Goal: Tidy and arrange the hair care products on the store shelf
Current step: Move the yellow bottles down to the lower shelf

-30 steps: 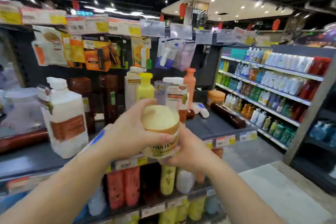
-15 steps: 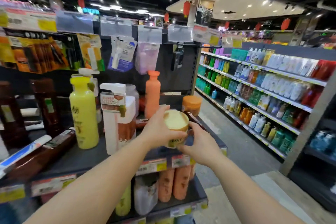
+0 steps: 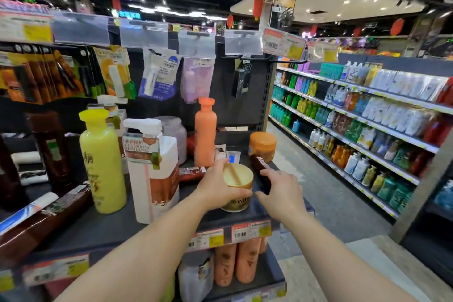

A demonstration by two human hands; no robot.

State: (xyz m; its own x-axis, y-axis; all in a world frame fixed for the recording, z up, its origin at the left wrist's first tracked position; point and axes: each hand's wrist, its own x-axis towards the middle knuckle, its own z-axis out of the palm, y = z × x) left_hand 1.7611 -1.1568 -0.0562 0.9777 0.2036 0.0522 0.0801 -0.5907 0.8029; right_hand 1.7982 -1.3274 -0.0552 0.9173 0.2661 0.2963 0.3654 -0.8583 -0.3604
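Observation:
A gold-lidded Pantene jar (image 3: 237, 182) stands on the dark shelf (image 3: 103, 225) near its right end. My left hand (image 3: 217, 187) wraps its left side, thumb across the front. Just right of the jar, my right hand (image 3: 279, 190) hovers with fingers spread, over a dark brown tube (image 3: 259, 167) lying on the shelf; I cannot tell if it touches the tube. Further left stand a white pump bottle (image 3: 153, 174) and a yellow bottle (image 3: 103, 162). An orange bottle (image 3: 205, 130) and an orange-lidded jar (image 3: 262, 146) stand behind.
Brown bottles (image 3: 52, 152) stand at the left and a boxed tube (image 3: 41, 223) lies along the front edge. Hanging packets (image 3: 159, 76) fill the back panel above. Orange bottles (image 3: 235, 262) sit on the shelf below. An aisle with stocked shelves (image 3: 367, 130) runs along the right.
The jar moved from being held in both hands in the air down onto the shelf. My right hand came off it and now spreads beside it. The view shifted right.

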